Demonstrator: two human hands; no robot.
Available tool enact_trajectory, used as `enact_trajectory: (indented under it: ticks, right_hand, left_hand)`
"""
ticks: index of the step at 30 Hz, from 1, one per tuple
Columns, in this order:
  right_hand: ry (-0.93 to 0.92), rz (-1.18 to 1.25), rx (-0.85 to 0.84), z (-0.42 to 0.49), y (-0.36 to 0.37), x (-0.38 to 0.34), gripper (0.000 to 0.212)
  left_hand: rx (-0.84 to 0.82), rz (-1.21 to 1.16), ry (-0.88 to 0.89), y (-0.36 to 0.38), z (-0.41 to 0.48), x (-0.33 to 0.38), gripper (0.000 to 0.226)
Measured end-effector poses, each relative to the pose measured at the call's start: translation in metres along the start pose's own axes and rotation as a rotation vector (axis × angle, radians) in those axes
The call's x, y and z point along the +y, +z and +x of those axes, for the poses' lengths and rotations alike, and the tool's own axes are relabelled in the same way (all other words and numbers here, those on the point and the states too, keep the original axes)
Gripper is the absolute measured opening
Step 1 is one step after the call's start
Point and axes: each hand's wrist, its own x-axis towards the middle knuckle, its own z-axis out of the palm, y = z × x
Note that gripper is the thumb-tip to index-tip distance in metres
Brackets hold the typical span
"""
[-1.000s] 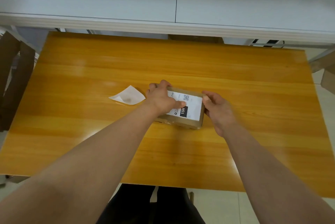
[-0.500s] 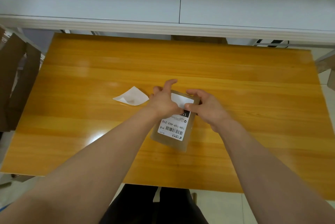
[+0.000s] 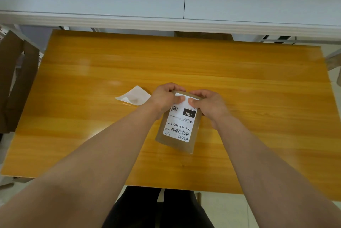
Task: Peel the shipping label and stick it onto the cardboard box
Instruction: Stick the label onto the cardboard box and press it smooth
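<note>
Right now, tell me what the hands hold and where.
Both hands, left and right, grip the cardboard box at its far end, thumbs on the label.

on the shipping label [image 3: 180, 124] stuck to the cardboard box [image 3: 184, 145], "15h" in a black block and "15h-159-a03-210" are printed; smaller print cannot be read.

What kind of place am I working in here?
Probably a small parcel-packing station: a shipping label already on the cardboard box, flattened cardboard stacked beside the wooden table, and peeled backing paper.
</note>
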Motion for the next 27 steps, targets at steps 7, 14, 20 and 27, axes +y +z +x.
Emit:
enact_trajectory:
  ticks: [7,14,20,27]
  right_hand:
    - [0.054,0.119,0.130,0.004,0.015,0.003,0.019]
    - [-0.042,-0.036,0.089,0.008,0.016,0.006,0.016]
    - [-0.023,-0.147,-0.020,0.006,0.016,0.009,0.040]
    - [-0.022,0.012,0.127,0.011,0.024,0.006,0.013]
  left_hand:
    - [0.017,-0.050,-0.012,-0.001,0.005,0.003,0.018]
    - [-0.130,0.272,-0.008,0.001,0.001,-0.004,0.055]
    - [-0.013,0.323,0.002,0.015,-0.003,-0.007,0.058]
    - [0.024,0.253,0.024,0.017,0.012,-0.018,0.039]
